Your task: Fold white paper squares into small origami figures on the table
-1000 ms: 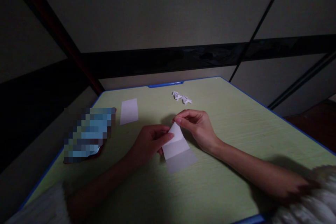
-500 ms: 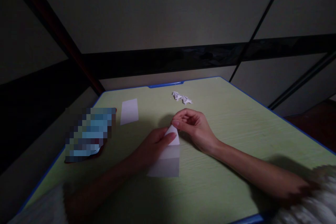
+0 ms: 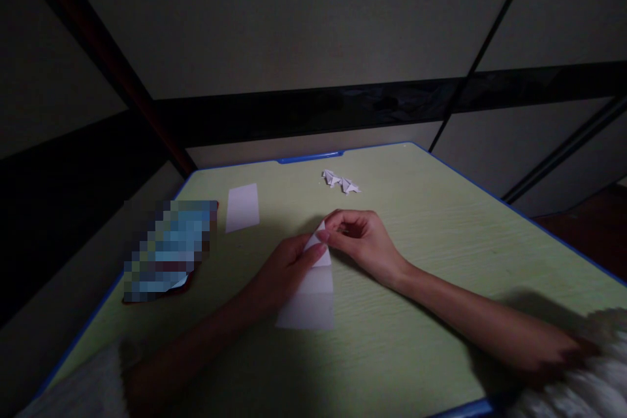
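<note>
Between my hands is a white strip of paper [image 3: 313,304] with its far end folded to a point and creases across its lower part. My left hand [image 3: 289,268] grips it from the left, thumb lying on the folded part and the other fingers hidden beneath. At the pointed end, my right hand [image 3: 360,235] pinches the paper's right edge between thumb and curled fingers. The near end of the strip extends toward me over the table.
Two small folded paper figures [image 3: 340,181] sit beyond my hands on the light green table [image 3: 431,209]. To the left lie a blank white paper sheet [image 3: 243,208] and a blurred-out flat item with a dark red edge [image 3: 186,284]. Wardrobe-like panels [image 3: 304,26] rise behind the table.
My right thumb and fingers have shifted slightly down along the pointed end, so more of the tip shows. My left hand keeps its hold on the paper.
</note>
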